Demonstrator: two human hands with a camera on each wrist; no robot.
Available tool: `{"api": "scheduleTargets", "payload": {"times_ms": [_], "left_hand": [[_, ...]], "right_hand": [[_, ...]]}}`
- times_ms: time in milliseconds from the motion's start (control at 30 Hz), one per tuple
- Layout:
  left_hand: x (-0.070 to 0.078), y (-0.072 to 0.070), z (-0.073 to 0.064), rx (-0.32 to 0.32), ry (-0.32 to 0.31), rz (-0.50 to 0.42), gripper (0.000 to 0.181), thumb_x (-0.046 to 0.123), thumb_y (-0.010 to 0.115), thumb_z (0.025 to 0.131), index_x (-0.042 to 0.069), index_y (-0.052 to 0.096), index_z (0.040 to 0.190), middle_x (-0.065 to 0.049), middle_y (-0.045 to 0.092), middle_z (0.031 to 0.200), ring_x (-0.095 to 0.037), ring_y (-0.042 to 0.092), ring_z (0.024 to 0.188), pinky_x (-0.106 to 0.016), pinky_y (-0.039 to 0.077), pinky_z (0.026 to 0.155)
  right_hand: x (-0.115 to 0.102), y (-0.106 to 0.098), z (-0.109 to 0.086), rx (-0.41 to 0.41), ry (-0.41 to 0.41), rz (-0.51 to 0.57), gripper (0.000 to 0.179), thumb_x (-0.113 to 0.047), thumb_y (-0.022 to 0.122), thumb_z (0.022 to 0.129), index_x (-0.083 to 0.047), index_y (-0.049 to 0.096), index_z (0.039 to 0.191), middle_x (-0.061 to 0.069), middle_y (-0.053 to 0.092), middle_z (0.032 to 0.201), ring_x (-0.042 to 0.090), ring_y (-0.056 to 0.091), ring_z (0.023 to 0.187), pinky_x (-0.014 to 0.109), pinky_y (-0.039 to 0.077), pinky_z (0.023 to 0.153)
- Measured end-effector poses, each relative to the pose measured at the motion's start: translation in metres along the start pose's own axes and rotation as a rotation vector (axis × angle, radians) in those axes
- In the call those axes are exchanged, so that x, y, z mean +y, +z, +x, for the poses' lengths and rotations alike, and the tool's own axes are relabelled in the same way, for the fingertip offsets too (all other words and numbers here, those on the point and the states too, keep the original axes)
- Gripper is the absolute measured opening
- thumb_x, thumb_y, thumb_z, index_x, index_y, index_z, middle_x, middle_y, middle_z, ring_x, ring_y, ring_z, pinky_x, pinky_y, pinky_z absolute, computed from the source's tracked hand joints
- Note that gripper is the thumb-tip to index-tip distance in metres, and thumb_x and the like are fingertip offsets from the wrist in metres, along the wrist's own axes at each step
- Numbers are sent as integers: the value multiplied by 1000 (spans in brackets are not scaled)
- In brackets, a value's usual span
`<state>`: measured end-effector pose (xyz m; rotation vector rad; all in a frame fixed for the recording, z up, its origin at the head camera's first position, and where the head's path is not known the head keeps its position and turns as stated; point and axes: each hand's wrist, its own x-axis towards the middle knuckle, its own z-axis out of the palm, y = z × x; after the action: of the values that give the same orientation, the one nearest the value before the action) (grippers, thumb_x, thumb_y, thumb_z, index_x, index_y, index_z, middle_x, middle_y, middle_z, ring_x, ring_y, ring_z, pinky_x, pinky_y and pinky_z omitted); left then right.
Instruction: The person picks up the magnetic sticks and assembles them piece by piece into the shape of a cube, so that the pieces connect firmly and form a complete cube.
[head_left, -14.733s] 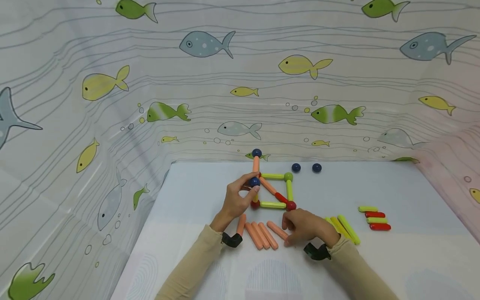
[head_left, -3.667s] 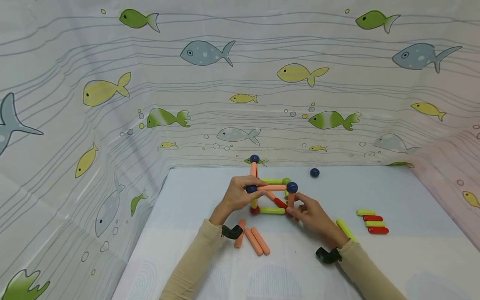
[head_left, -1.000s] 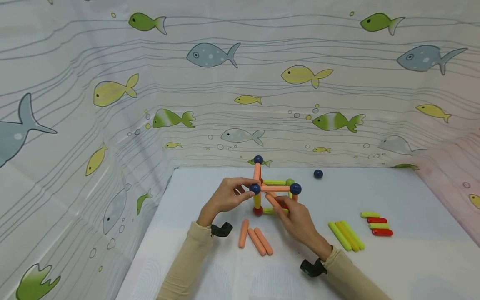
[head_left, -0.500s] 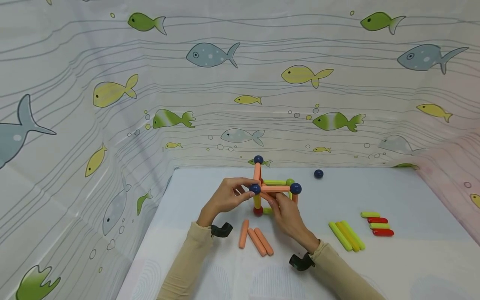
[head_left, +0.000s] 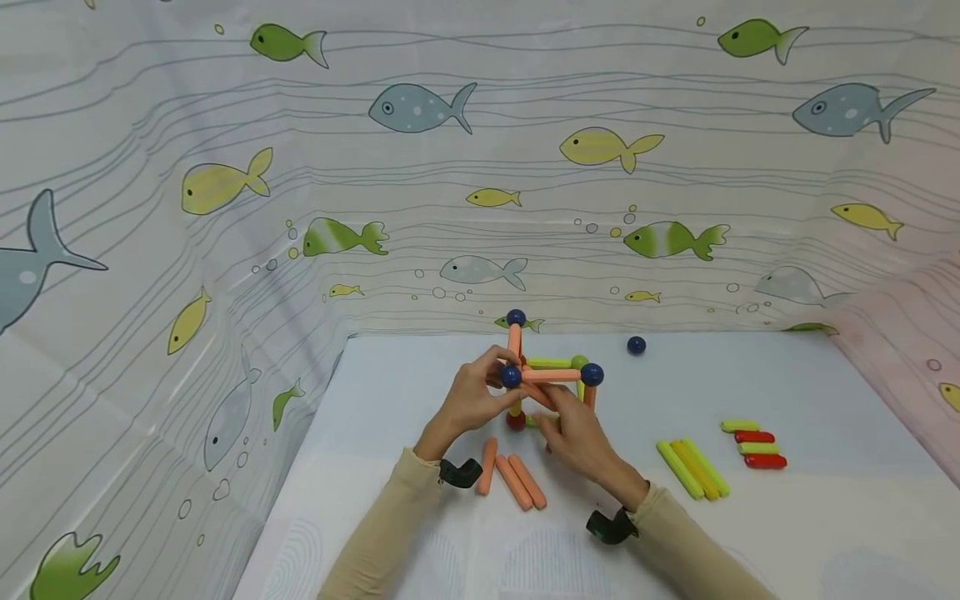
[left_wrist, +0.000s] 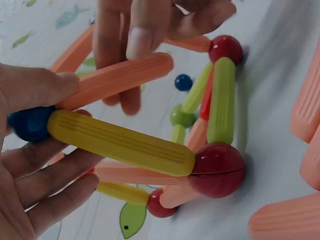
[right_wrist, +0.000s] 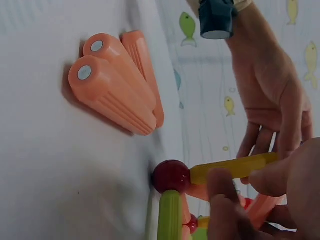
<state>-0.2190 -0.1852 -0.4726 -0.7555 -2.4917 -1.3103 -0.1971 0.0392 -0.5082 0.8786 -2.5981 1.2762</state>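
A frame of coloured building rods and balls stands on the table, with red balls [left_wrist: 218, 170] at its lower corners. My left hand [head_left: 472, 396] grips the near-left upper blue ball [head_left: 511, 376], which tops a yellow rod [left_wrist: 120, 142]. Its thumb also lies over one end of a loose orange rod [left_wrist: 122, 80] beside that ball. My right hand [head_left: 581, 437] holds this rod's other part between its fingers, its thumb spread away. From the gripped ball a level orange rod [head_left: 551, 376] runs to another blue ball [head_left: 592, 374]. A third blue ball [head_left: 515, 317] tops the far-left upright.
Several orange rods [head_left: 521, 482] lie in front of the frame, their ends showing silver discs in the right wrist view. To the right are longer green and yellow rods [head_left: 693, 469] and short green and red rods [head_left: 757, 447]. One spare blue ball [head_left: 637, 345] sits behind.
Since the oldest frame, a blue ball and orange rods have joined the frame's near side. In the last second, my right hand brought another orange rod to the left blue ball; my left thumb shifted onto it.
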Motion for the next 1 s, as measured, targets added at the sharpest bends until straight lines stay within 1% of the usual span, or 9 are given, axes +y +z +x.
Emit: {"api": "scheduleTargets", "payload": {"times_ms": [167, 267, 333, 400, 533, 633, 733, 867, 1000], "left_hand": [[-1, 5, 1, 30, 4, -12, 42, 7, 86, 89, 1, 62, 123, -13, 79, 108, -23, 79, 89, -54, 64, 76], [-1, 5, 1, 29, 2, -28, 42, 5, 86, 89, -1, 62, 123, -15, 78, 111, -25, 79, 89, -55, 64, 77], [-1, 5, 1, 28, 2, -28, 41, 6, 86, 89, 1, 62, 123, -14, 78, 110, -25, 78, 89, -54, 64, 77], [-1, 4, 1, 29, 2, -26, 41, 6, 86, 89, 3, 62, 123, -14, 78, 110, -23, 78, 89, -52, 64, 76], [0, 4, 1, 26, -4, -40, 41, 5, 85, 89, 6, 63, 123, -13, 78, 111, -22, 78, 89, -41, 65, 75], [1, 4, 0, 21, -13, -51, 42, 5, 85, 89, 5, 63, 124, -14, 78, 113, -23, 78, 90, -34, 64, 74], [2, 3, 0, 23, -19, -52, 42, 4, 86, 88, 5, 63, 124, -14, 78, 113, -25, 77, 91, -34, 64, 74], [3, 4, -1, 27, -29, -51, 41, 5, 85, 89, 6, 63, 124, -13, 78, 113, -24, 77, 91, -34, 64, 75], [2, 6, -2, 32, -33, -59, 42, 4, 85, 89, 2, 63, 125, -13, 77, 114, -25, 77, 92, -37, 65, 75]], "right_hand": [[-4, -23, -24, -23, -81, -163, 55, -11, 75, 99, -3, 56, 150, 15, 62, 147, 4, 66, 72, 20, 55, 64], [2, -45, -34, -73, -122, -152, 35, -10, 76, 98, -5, 70, 133, 8, 73, 128, 3, 67, 75, 20, 57, 65], [12, -64, -38, -100, -102, -131, 23, -9, 77, 98, -9, 76, 121, 3, 77, 112, 2, 65, 74, 20, 57, 63], [25, -85, -41, -93, -54, -141, 16, -9, 77, 98, -11, 78, 114, 0, 78, 102, 2, 64, 74, 21, 57, 63], [58, -133, -49, -46, 90, -276, 17, -12, 75, 99, -5, 77, 115, 8, 79, 104, 18, 71, 85, 36, 62, 73], [88, -171, -58, -96, 203, -375, 27, -12, 74, 99, 2, 74, 122, 23, 75, 114, 41, 71, 99, 58, 59, 86], [122, -200, -70, -195, 324, -403, 36, -15, 75, 97, 6, 71, 127, 34, 69, 122, 54, 63, 111, 71, 51, 92], [158, -219, -86, -255, 418, -371, 40, -23, 79, 95, 4, 72, 124, 33, 68, 118, 50, 63, 105, 67, 54, 87], [167, -226, -92, -271, 472, -336, 44, -31, 80, 95, 3, 72, 121, 26, 71, 112, 40, 64, 99, 58, 58, 82]]}}
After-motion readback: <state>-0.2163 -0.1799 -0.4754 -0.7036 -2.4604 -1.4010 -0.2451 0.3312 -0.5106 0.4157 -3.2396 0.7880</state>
